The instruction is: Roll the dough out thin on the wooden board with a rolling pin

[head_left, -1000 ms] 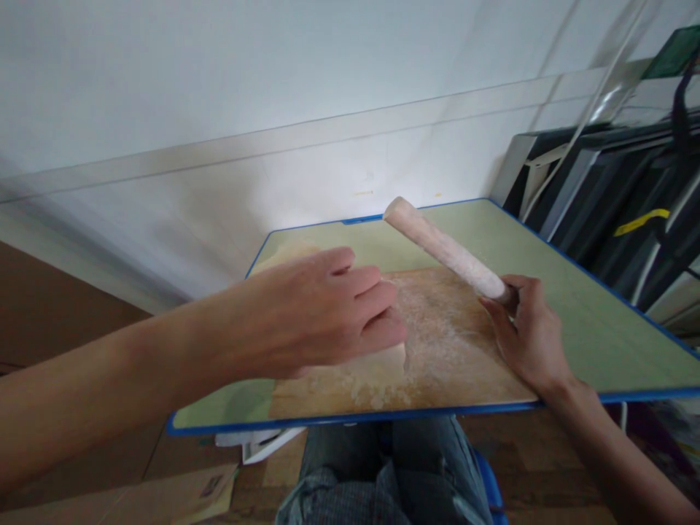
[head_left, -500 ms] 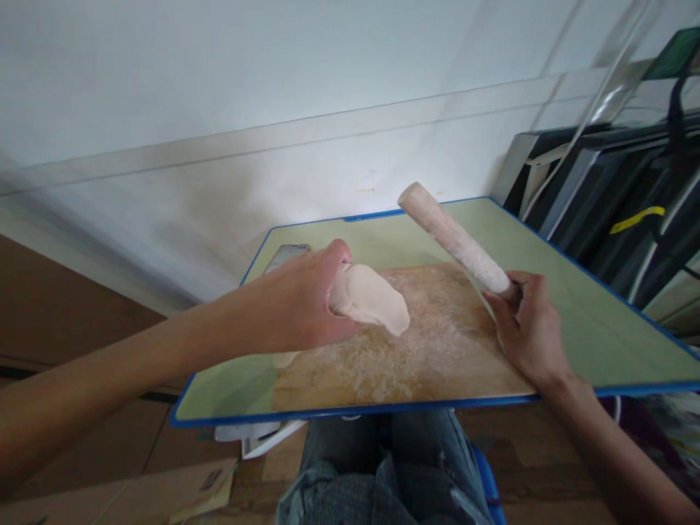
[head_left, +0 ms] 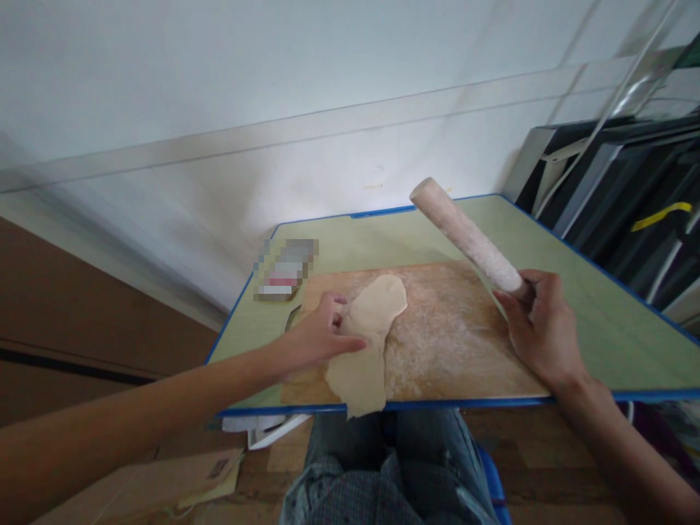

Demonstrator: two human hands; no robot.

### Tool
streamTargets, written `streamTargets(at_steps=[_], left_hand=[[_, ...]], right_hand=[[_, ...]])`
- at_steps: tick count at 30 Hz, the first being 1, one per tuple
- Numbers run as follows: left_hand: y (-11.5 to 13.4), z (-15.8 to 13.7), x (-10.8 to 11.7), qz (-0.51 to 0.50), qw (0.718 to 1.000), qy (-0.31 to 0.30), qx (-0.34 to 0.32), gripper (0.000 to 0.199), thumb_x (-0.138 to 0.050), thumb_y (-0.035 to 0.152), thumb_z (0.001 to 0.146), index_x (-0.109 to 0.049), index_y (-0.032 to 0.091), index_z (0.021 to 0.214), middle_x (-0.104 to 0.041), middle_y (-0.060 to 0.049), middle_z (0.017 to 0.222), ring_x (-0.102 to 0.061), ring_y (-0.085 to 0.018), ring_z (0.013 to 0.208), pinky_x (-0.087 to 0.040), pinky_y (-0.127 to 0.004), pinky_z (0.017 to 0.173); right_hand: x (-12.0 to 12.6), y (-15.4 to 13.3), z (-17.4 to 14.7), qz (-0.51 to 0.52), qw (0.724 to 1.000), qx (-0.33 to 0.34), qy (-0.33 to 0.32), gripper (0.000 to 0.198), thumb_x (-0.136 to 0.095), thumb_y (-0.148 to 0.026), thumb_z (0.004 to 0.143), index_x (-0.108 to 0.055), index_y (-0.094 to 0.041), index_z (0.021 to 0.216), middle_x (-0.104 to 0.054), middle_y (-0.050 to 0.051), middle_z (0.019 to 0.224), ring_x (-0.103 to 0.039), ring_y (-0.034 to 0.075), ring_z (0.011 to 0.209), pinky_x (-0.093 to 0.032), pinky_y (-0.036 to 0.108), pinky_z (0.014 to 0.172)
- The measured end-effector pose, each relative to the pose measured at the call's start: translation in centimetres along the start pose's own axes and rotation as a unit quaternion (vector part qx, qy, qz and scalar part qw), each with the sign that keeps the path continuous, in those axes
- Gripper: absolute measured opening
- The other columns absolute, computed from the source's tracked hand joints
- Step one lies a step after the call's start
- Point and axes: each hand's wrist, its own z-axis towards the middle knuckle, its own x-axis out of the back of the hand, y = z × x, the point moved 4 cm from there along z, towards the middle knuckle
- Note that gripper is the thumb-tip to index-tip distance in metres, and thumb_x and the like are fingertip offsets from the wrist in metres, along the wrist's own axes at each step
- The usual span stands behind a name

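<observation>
wall (head_left: 219,87): pale and plain, filling the upper part of the view.
bench (head_left: 623,335): light green top with a blue edge, set close to the wall.
board (head_left: 514,375): wooden, flat on the bench, its near side running along the bench's blue edge.
dough (head_left: 367,372): one flat, lobed piece on the left half of the board, narrower midway; its near end reaches out over the blue edge.
dough, done: it is already spread into a sheet, so flattening looks well under way.
dough, left: the outline is uneven and a crease shows near the left thumb; i judge it neither fully laid out nor evenly flattened yet.
rolling pin (head_left: 471,242): dusted white, raised and tilted above the board, far end up and to the left, apart from the dough.
right hand (head_left: 541,328): grip closed, fingers and thumb wrapped round the near end of the rolling pin.
left hand (head_left: 320,332): at the dough's left side, thumb laid over it, forefinger well apart from the thumb; the other fingers are mostly hidden, so i cannot tell whether this grip pinches any dough.
oblong thing (head_left: 287,268): on the bench just beyond the board's far left corner, too pixelated to identify.
flour (head_left: 432,328): a thin, patchy white film on the board, right of the dough.
</observation>
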Motion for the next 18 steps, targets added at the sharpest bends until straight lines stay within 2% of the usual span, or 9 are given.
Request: streamTargets(at_steps=[1,3,5,7,11,14,16,18], left_hand=[[0.0,-0.2,-0.1,-0.072,0.996,-0.025,0.045,0.042,-0.057,0.039,0.078,-0.046,0.021,0.115,-0.069,-0.007,0.096,-0.068,-0.020,0.079,-0.052,-0.027,0.058],[0.5,-0.5,-0.5,-0.230,0.957,-0.092,0.149,0.034,-0.058,0.038,0.078,-0.054,0.019,0.105,-0.070,-0.007,0.096,-0.068,-0.019,0.081,-0.053,-0.027,0.063],[1.3,-0.7,-0.7,-0.303,0.920,-0.128,0.210,0.026,-0.060,0.038,0.079,-0.059,0.017,0.095,-0.070,-0.006,0.087,-0.067,-0.016,0.073,-0.054,-0.025,0.064],[1.8,-0.5,-1.0,-0.339,0.903,-0.130,0.230,0.019,-0.061,0.033,0.080,-0.059,0.017,0.091,-0.070,-0.005,0.082,-0.066,-0.013,0.066,-0.054,-0.024,0.062],[1.8,0.5,-1.5,-0.412,0.887,-0.082,0.192,0.018,-0.062,0.023,0.081,-0.056,0.020,0.097,-0.071,-0.004,0.088,-0.067,-0.013,0.073,-0.055,-0.026,0.070],[1.0,1.7,-1.1,-0.399,0.899,-0.057,0.169,0.013,-0.063,0.023,0.081,-0.058,0.018,0.092,-0.070,-0.002,0.084,-0.067,-0.010,0.069,-0.055,-0.023,0.069],[0.4,2.5,-0.5,-0.343,0.921,-0.077,0.166,0.012,-0.063,0.026,0.080,-0.060,0.015,0.081,-0.069,-0.002,0.074,-0.065,-0.009,0.062,-0.054,-0.021,0.063],[0.0,3.0,0.4,-0.262,0.947,-0.097,0.157,0.023,-0.059,0.034,0.082,-0.059,0.014,0.071,-0.067,-0.002,0.063,-0.062,-0.010,0.054,-0.051,-0.021,0.055]], right_hand=[[0.0,0.0,0.0,0.001,1.000,0.000,0.000,0.027,-0.047,-0.047,0.086,-0.046,-0.024,0.100,-0.062,0.006,0.076,-0.057,0.023,0.061,-0.041,0.034,0.052],[0.0,-0.1,0.0,0.002,1.000,-0.004,0.000,0.027,-0.047,-0.048,0.086,-0.047,-0.024,0.099,-0.061,0.006,0.075,-0.057,0.023,0.060,-0.041,0.034,0.052],[0.0,-0.1,0.0,0.002,1.000,-0.008,-0.005,0.027,-0.047,-0.048,0.086,-0.046,-0.024,0.098,-0.061,0.005,0.073,-0.056,0.023,0.059,-0.040,0.034,0.051],[0.0,-0.1,0.1,0.002,1.000,-0.010,-0.008,0.027,-0.047,-0.048,0.086,-0.046,-0.023,0.097,-0.060,0.005,0.072,-0.056,0.023,0.058,-0.040,0.034,0.051],[0.0,-0.1,0.1,0.004,1.000,-0.002,-0.005,0.026,-0.047,-0.047,0.086,-0.046,-0.023,0.096,-0.060,0.005,0.072,-0.056,0.022,0.059,-0.041,0.034,0.052],[0.0,-0.1,0.2,0.006,1.000,0.002,-0.005,0.026,-0.047,-0.047,0.086,-0.046,-0.024,0.096,-0.060,0.005,0.071,-0.056,0.022,0.058,-0.041,0.034,0.051],[0.0,-0.2,0.2,0.005,1.000,0.004,-0.010,0.025,-0.047,-0.047,0.086,-0.046,-0.024,0.096,-0.060,0.004,0.070,-0.055,0.022,0.057,-0.041,0.033,0.050],[-0.1,-0.2,0.2,0.004,1.000,0.010,-0.015,0.024,-0.047,-0.046,0.086,-0.047,-0.024,0.095,-0.059,0.004,0.069,-0.055,0.021,0.057,-0.041,0.033,0.050]])
